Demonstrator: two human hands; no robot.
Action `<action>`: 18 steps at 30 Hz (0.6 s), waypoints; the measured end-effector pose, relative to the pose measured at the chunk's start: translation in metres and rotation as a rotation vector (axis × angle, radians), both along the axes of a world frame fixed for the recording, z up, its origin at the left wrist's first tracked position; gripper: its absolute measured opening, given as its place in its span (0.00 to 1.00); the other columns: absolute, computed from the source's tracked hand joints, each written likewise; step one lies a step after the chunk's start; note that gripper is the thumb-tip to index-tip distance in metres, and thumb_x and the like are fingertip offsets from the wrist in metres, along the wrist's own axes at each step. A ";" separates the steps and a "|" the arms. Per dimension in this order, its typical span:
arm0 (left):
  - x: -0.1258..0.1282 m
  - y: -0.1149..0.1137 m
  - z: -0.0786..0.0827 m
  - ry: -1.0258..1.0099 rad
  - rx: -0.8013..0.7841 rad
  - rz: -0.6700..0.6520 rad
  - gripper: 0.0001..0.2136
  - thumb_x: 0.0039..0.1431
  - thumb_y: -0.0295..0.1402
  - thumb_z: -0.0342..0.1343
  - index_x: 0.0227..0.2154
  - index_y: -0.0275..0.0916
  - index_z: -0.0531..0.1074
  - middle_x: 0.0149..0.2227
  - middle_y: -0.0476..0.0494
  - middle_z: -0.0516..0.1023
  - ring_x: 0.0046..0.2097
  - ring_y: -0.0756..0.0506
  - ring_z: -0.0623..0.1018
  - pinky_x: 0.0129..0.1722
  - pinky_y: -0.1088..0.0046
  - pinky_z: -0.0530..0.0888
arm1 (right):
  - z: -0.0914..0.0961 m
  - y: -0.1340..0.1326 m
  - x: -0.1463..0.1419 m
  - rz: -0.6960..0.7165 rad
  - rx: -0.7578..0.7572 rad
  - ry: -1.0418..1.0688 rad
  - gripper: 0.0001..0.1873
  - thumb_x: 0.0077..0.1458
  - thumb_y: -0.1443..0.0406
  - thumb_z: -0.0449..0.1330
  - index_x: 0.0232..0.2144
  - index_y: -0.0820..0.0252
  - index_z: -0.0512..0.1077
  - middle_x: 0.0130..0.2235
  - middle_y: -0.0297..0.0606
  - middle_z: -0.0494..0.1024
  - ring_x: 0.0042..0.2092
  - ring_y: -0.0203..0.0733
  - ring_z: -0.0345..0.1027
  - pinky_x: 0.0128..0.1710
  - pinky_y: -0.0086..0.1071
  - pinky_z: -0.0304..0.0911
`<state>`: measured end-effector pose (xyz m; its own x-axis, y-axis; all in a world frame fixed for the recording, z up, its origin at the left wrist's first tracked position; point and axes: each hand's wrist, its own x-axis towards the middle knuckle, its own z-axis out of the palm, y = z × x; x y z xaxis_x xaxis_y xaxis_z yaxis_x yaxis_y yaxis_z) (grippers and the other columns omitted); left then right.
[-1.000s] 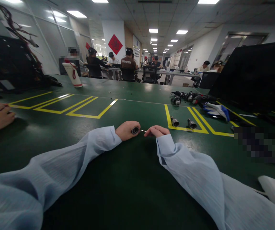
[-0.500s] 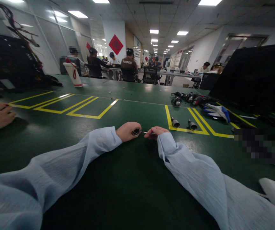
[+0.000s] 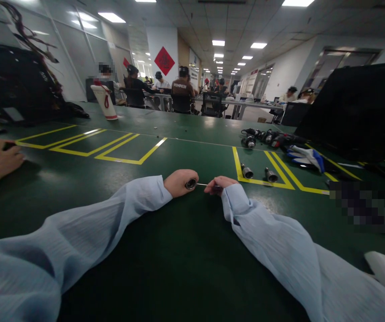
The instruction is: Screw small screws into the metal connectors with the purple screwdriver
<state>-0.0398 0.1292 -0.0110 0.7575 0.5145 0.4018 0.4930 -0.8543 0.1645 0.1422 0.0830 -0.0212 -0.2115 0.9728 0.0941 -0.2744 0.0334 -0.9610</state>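
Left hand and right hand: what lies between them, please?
In the head view, a thin rod spans the gap from the metal part in the left hand to the right hand.

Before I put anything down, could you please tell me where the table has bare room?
Bare table shows between the sleeves and inside the three yellow outlines beyond the left sleeve. It is crowded beyond the right hand and sleeve, with two metal parts, a dark jumble and a glove.

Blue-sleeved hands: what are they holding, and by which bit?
The left hand grips a metal part around its side. The right hand holds a thin rod by one end, hidden in the fingers.
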 end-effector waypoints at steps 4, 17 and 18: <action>0.000 0.001 -0.003 -0.026 0.012 0.038 0.01 0.48 0.27 0.49 0.23 0.37 0.64 0.24 0.50 0.68 0.27 0.51 0.69 0.28 0.77 0.65 | 0.000 -0.002 -0.003 -0.044 0.035 -0.030 0.12 0.40 0.58 0.58 0.17 0.61 0.71 0.20 0.36 0.75 0.24 0.35 0.65 0.25 0.29 0.61; -0.002 0.000 -0.001 -0.083 0.091 0.037 0.01 0.49 0.27 0.49 0.24 0.36 0.64 0.25 0.48 0.69 0.27 0.51 0.69 0.27 0.77 0.65 | 0.001 -0.006 -0.005 -0.004 0.015 -0.029 0.10 0.42 0.60 0.58 0.18 0.61 0.71 0.21 0.35 0.75 0.24 0.34 0.66 0.25 0.28 0.61; -0.002 0.000 -0.002 -0.120 0.094 0.048 0.02 0.49 0.28 0.49 0.24 0.36 0.64 0.24 0.48 0.68 0.27 0.51 0.69 0.27 0.77 0.65 | 0.001 -0.004 -0.004 0.015 -0.021 0.011 0.10 0.41 0.60 0.58 0.18 0.61 0.70 0.21 0.35 0.76 0.24 0.33 0.66 0.24 0.28 0.61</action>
<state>-0.0417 0.1297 -0.0132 0.6768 0.5048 0.5359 0.5153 -0.8447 0.1450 0.1378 0.0787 -0.0205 -0.2251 0.9713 0.0766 -0.2857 0.0093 -0.9583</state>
